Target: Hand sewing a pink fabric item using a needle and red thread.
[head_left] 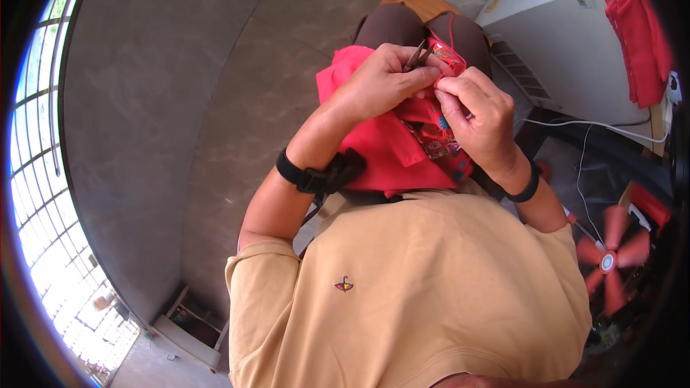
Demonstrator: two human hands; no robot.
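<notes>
Red cloth with embroidered trim (388,151) sits pinched between both hands on the lap; left hand (381,86) grips small dark snips (417,54), right hand (478,118) pinches the trim. Grey concrete floor (180,100) spreads at nine o'clock, red fan (611,259) at four.

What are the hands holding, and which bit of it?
The left hand holds small dark snips by their handles. The right hand pinches the patterned edge of the red cloth.
</notes>
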